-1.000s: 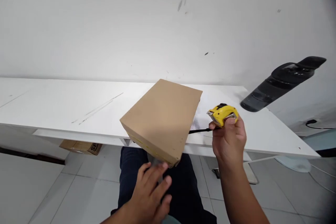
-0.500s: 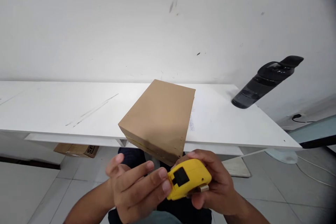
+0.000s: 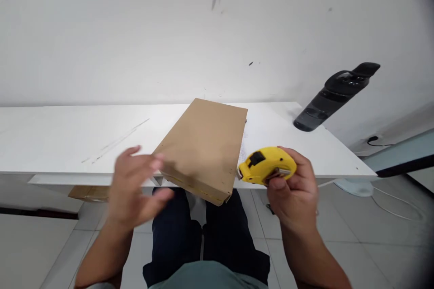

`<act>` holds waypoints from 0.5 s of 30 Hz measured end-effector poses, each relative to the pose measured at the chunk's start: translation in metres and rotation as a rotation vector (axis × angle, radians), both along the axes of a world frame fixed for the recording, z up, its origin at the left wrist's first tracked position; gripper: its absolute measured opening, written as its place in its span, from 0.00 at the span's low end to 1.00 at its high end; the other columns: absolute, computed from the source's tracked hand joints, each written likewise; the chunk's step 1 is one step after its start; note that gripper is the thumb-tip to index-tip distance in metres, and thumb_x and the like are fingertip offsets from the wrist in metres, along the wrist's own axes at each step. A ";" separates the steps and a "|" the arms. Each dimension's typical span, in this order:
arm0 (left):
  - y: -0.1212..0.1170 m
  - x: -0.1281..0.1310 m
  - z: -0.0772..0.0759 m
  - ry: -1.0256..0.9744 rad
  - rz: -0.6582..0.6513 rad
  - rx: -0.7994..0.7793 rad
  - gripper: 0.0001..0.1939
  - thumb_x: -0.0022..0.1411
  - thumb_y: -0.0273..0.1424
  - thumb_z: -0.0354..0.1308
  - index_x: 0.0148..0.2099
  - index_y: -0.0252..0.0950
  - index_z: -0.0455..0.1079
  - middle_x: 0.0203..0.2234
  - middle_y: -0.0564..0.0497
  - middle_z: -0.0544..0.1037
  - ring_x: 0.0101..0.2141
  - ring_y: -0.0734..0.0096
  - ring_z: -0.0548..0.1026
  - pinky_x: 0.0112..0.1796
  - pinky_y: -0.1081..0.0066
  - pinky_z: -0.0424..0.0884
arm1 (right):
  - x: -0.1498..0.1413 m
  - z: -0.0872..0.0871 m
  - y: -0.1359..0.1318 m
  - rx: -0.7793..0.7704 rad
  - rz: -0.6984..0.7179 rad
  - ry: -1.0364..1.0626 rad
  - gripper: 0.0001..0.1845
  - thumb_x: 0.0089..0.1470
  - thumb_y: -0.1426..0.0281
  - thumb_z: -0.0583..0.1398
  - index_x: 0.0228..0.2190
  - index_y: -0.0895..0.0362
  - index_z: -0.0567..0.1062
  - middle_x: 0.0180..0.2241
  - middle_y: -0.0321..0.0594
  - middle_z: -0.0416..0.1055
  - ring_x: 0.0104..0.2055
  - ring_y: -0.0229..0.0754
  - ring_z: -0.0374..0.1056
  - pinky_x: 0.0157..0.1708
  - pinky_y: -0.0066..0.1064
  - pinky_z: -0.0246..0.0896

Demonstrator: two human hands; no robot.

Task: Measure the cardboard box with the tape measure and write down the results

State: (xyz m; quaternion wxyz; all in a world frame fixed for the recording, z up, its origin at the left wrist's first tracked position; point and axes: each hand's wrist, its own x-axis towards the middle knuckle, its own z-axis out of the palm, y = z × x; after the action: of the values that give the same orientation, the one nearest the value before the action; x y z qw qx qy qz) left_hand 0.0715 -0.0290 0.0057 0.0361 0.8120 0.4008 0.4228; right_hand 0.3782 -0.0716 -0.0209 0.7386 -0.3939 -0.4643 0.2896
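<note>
A yellow tape measure (image 3: 266, 165) with a black lock button is gripped in my right hand (image 3: 293, 194), held up off the right side of the cardboard box. Its metal end hook shows at the left tip, and no blade is drawn out. My left hand (image 3: 134, 187), blurred by motion, hangs in the air near the box's front left corner with fingers apart and nothing in it. The closed brown cardboard box (image 3: 206, 144) lies on the white shelf top (image 3: 101, 135), its near end jutting over the front edge.
A dark water bottle (image 3: 332, 97) stands at the shelf's right end. Below on the left, another cardboard box (image 3: 90, 193) sits under the shelf. My legs (image 3: 176, 235) are beneath the front edge. The white wall (image 3: 152, 31) rises behind.
My left hand has come away from the tape measure and moved left and up. My right hand has raised the tape measure and turned it so its hook end points left.
</note>
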 end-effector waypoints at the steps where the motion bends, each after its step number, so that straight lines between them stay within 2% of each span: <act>1: -0.010 0.009 -0.003 0.000 -0.020 -0.006 0.21 0.67 0.52 0.53 0.57 0.54 0.70 0.44 0.52 0.83 0.47 0.52 0.82 0.54 0.38 0.75 | -0.006 0.002 -0.001 -0.013 0.072 0.016 0.26 0.52 0.54 0.71 0.50 0.45 0.75 0.37 0.39 0.76 0.30 0.41 0.72 0.28 0.30 0.73; 5: -0.039 0.040 -0.004 0.061 -0.095 0.027 0.17 0.67 0.45 0.58 0.57 0.55 0.71 0.46 0.53 0.83 0.46 0.55 0.82 0.56 0.39 0.73 | -0.023 0.006 -0.010 -0.070 0.345 0.015 0.26 0.55 0.53 0.68 0.53 0.44 0.73 0.33 0.37 0.77 0.28 0.40 0.72 0.29 0.32 0.74; 8: -0.040 0.047 0.006 0.227 -0.215 0.168 0.18 0.66 0.35 0.60 0.57 0.59 0.70 0.46 0.57 0.83 0.43 0.61 0.83 0.56 0.43 0.73 | -0.027 0.007 -0.015 -0.101 0.375 -0.010 0.27 0.54 0.53 0.68 0.53 0.44 0.74 0.33 0.38 0.77 0.27 0.40 0.71 0.28 0.32 0.74; 10: -0.030 0.043 0.013 0.333 -0.253 0.279 0.20 0.65 0.32 0.62 0.55 0.60 0.71 0.45 0.60 0.83 0.40 0.63 0.83 0.56 0.44 0.73 | -0.026 0.007 -0.016 -0.102 0.325 -0.031 0.27 0.52 0.53 0.70 0.52 0.44 0.74 0.35 0.38 0.77 0.29 0.41 0.72 0.28 0.33 0.74; 11: -0.022 0.039 0.015 0.356 -0.231 0.349 0.19 0.64 0.32 0.63 0.54 0.60 0.72 0.44 0.61 0.83 0.38 0.64 0.83 0.55 0.43 0.73 | -0.025 0.008 -0.016 -0.088 0.284 -0.046 0.27 0.51 0.54 0.71 0.52 0.44 0.75 0.36 0.39 0.78 0.30 0.42 0.73 0.28 0.33 0.74; 13: -0.003 0.025 0.017 0.302 -0.093 0.533 0.18 0.62 0.32 0.65 0.52 0.58 0.74 0.42 0.60 0.83 0.35 0.65 0.82 0.56 0.41 0.71 | -0.020 0.007 -0.014 -0.039 0.160 -0.077 0.27 0.50 0.55 0.71 0.51 0.44 0.76 0.39 0.41 0.78 0.33 0.43 0.74 0.29 0.33 0.74; 15: 0.020 0.005 0.016 0.176 0.101 0.702 0.18 0.63 0.32 0.64 0.54 0.53 0.74 0.40 0.58 0.83 0.35 0.67 0.81 0.58 0.43 0.69 | -0.013 0.006 -0.013 0.020 -0.018 -0.097 0.27 0.51 0.56 0.71 0.51 0.46 0.76 0.44 0.43 0.77 0.38 0.45 0.75 0.32 0.33 0.75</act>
State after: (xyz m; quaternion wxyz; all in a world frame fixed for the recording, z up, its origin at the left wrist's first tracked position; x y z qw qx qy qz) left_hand 0.0768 -0.0086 0.0220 -0.3000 0.7874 0.2725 0.4645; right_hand 0.3653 -0.0850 -0.0145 0.7215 -0.4043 -0.4989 0.2589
